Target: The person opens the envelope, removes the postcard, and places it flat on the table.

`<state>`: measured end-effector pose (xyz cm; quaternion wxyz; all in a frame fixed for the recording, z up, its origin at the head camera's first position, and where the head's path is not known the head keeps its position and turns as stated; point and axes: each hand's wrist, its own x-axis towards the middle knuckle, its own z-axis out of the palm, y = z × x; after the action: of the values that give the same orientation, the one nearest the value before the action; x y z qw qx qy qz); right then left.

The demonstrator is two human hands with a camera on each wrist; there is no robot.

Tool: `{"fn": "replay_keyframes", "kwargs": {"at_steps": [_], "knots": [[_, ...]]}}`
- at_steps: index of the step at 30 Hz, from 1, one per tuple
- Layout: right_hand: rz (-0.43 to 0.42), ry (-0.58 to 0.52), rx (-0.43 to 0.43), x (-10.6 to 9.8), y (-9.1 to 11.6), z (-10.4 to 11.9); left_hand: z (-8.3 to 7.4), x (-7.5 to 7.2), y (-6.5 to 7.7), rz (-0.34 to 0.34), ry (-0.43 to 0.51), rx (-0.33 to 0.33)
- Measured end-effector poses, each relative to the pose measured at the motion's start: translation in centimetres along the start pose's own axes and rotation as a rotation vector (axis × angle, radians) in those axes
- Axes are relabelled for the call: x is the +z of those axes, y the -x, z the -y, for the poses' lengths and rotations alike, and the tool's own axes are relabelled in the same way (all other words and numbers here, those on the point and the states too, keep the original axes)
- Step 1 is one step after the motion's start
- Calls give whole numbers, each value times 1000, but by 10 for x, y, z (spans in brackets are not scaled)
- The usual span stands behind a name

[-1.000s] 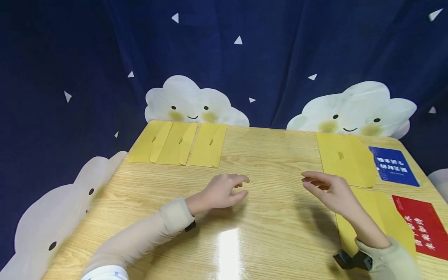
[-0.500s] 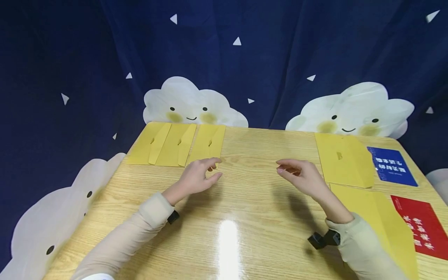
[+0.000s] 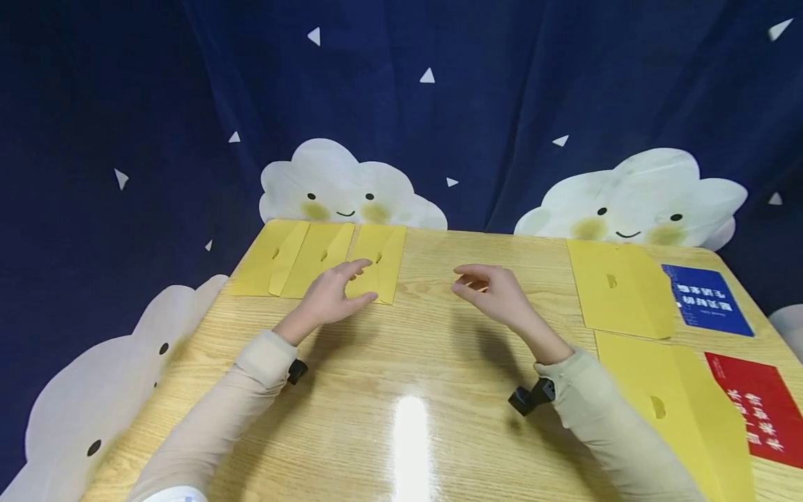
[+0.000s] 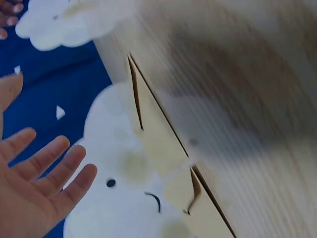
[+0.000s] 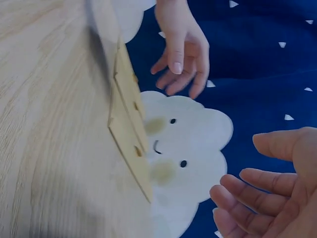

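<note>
My left hand point(image 3: 329, 293) hovers over the near ends of the yellow envelopes at the back left, fingers and thumb spread, holding nothing. Three such envelopes lie side by side there: a left one point(image 3: 254, 268), a middle one point(image 3: 310, 272) and a right one point(image 3: 390, 261), which the left hand partly covers. Above the bare wood to their right is my right hand point(image 3: 498, 294), its fingers loosely bent and holding nothing. In the left wrist view, the left palm point(image 4: 25, 198) shows with nothing in it. Likewise, the right palm point(image 5: 277, 193) holds nothing in the right wrist view.
Toward the right lie two more yellow envelopes, an upper one point(image 3: 602, 300) and a lower one point(image 3: 640, 446), flaps unfolded. Beside them are a blue card point(image 3: 715, 322) and a red card point(image 3: 768, 418) with white writing. A dark blue cloth point(image 3: 389, 104) hangs behind the wooden table point(image 3: 483, 446).
Both hands have moved left and toward the back of the table, the right hand farther than the left. The lower right envelope is less covered by the right arm. The envelopes and cards stay put.
</note>
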<state>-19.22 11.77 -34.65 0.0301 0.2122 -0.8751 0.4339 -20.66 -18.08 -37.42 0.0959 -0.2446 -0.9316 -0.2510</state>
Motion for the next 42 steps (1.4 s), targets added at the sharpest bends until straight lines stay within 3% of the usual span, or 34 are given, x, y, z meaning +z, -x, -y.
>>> {"fn": "replay_keyframes", "kwargs": {"at_steps": [15,21,27,35,42], "knots": [[73,50,80,52,-49,-13,38,-4,-15,181,-63,-122],[106,103,52,76,-66,-23,51,2,-26,248,-140,-140],[187,225,-25,96,-80,-32,63,9,-38,332,-183,-248],[261,345,108,114,-92,-37,68,15,-50,434,-200,-290],[357,445,161,126,-95,-40,71,21,-54,501,-239,-324]]}}
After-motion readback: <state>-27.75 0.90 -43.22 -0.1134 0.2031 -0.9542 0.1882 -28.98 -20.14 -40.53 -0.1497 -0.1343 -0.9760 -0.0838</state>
